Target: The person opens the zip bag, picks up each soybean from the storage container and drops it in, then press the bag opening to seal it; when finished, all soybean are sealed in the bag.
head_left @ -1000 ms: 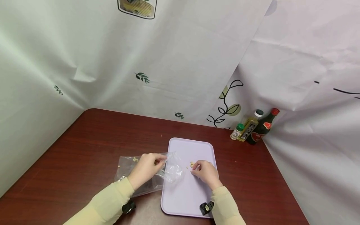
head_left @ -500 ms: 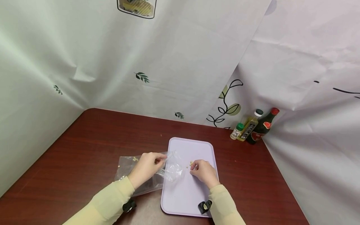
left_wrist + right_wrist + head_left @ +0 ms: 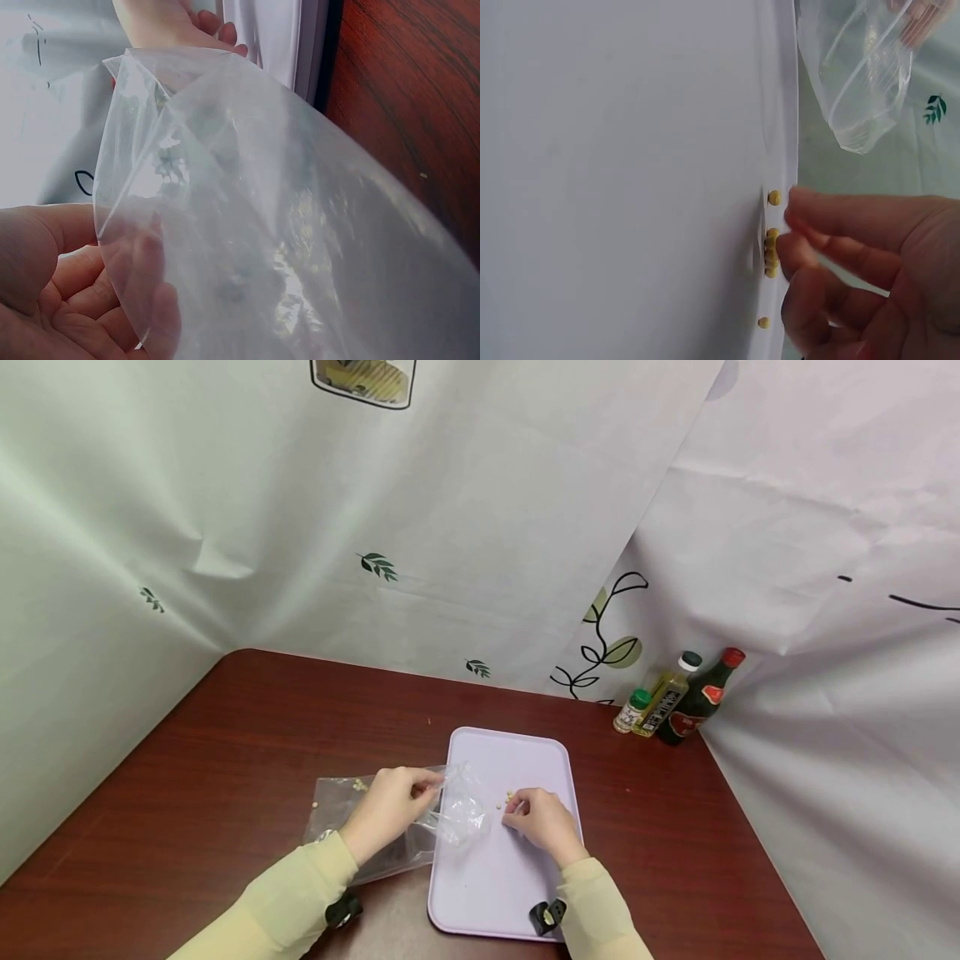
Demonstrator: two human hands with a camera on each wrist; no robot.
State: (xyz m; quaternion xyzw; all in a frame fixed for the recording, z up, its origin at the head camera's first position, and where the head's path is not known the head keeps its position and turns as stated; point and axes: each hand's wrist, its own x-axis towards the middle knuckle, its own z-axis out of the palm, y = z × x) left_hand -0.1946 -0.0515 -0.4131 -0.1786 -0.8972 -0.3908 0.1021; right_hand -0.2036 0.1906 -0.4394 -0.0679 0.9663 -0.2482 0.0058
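Note:
My left hand (image 3: 390,806) pinches the edge of a clear plastic bag (image 3: 397,852) near its raised end. In the left wrist view, the bag (image 3: 262,210) spreads out from the thumb and fingers. Several small round yellow beans (image 3: 360,785), which look like soybeans, are at the bag's far left end. Over the lilac tray (image 3: 480,893) my right hand (image 3: 551,822) has its thumb and fingers curled beside a few more beans (image 3: 509,795). The right wrist view has those beans (image 3: 771,255) close to the fingertips; whether a bean is between the fingertips cannot be made out.
A dark red-brown table (image 3: 322,710) lies under everything. At the back right stand a small green-capped jar (image 3: 632,712), a yellow oil bottle (image 3: 666,702) and a dark red-capped bottle (image 3: 697,702). A patterned white cloth (image 3: 450,527) hangs behind.
My right hand has shifted slightly left over the tray, and fewer beans show past its fingers than a second ago. The left hand keeps its hold on the plastic bag.

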